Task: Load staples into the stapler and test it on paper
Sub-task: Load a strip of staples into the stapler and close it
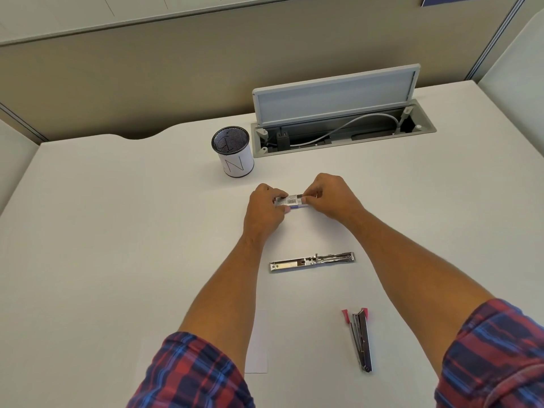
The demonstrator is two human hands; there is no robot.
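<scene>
Head view: we see the white worktop [117, 231] filling most of the frame, with an open cable hatch [341, 125] at its far edge and a mesh pen cup [232, 151] beside it. A paper sheet [259, 343] lies near, partly under the left forearm. Our left hand [263, 210] and right hand [332, 198] meet at mid-worktop, fingers closed on opposite ends of a small staple box [291, 200]. Nearer to us lies a chrome stapler [312, 261] opened flat; a second, red-tipped stapler [360, 340] rests to the near right.
</scene>
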